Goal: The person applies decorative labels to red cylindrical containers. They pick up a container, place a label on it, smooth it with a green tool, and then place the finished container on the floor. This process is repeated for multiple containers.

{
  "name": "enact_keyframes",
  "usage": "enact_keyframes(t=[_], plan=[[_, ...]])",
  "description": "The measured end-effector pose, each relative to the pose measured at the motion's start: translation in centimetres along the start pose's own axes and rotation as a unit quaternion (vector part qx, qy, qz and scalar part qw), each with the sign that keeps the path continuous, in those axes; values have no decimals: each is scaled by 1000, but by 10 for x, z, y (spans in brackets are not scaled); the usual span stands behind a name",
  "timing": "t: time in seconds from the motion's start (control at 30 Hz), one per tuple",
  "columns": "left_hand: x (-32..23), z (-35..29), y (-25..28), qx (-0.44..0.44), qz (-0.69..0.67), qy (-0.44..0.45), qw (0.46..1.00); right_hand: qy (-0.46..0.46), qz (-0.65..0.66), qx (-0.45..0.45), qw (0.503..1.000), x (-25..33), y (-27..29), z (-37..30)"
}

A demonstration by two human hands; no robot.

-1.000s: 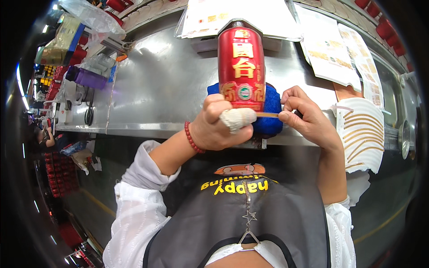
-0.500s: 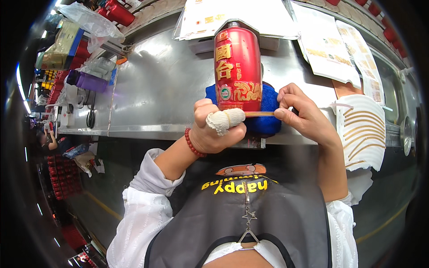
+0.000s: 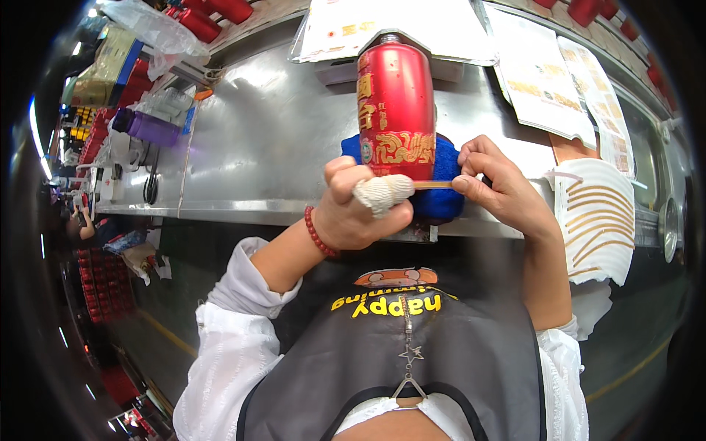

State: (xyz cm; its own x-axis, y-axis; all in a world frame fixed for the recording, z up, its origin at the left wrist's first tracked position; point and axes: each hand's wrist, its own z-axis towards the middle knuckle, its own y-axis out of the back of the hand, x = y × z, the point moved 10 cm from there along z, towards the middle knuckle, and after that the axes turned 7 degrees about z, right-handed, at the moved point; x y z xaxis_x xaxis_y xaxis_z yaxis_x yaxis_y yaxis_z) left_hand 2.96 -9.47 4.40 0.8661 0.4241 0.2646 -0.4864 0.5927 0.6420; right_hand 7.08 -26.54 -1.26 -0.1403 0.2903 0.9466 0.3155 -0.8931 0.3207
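Observation:
A red bottle (image 3: 404,92) with gold lettering and a gold dragon band lies on a blue cloth (image 3: 447,165), its dark neck pointing away from me. My left hand (image 3: 360,202) is closed at the bottle's near end. A white knitted cover (image 3: 384,195) on one of its fingers presses on a thin gold strip (image 3: 432,185) along the bottle's lower edge. The strip's free end runs rightward to my right hand (image 3: 500,187), which pinches it between thumb and forefinger. The underside of the bottle and the left fingertips are hidden.
Right of my arm, a curved white sheet (image 3: 597,220) carries several gold strips. Printed label sheets (image 3: 544,88) lie behind it. A white sheet stack (image 3: 412,22) is beyond the bottle. On the left are a purple bottle (image 3: 147,127) and plastic bags (image 3: 151,33), around the metal table (image 3: 257,132).
The bottle has turned on its axis, so its lettering has shifted left and partly out of sight. My left hand has slid slightly right along the strip, leaving a shorter free stretch.

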Motion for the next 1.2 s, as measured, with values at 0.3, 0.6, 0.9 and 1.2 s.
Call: enact_keyframes(t=[0.3, 0.6, 0.9, 1.2], plan=[[3, -10, 0, 9, 35, 27, 999, 17, -10, -5, 1000, 5, -2, 5], [-3, 6, -7, -6, -19, -22, 1000, 14, -4, -13, 1000, 5, -4, 3], [-4, 3, -7, 13, -26, -16, 999, 22, -11, -20, 999, 5, -3, 7], [0, -5, -2, 16, 31, 21, 999, 48, -24, -24, 998, 14, -6, 7]])
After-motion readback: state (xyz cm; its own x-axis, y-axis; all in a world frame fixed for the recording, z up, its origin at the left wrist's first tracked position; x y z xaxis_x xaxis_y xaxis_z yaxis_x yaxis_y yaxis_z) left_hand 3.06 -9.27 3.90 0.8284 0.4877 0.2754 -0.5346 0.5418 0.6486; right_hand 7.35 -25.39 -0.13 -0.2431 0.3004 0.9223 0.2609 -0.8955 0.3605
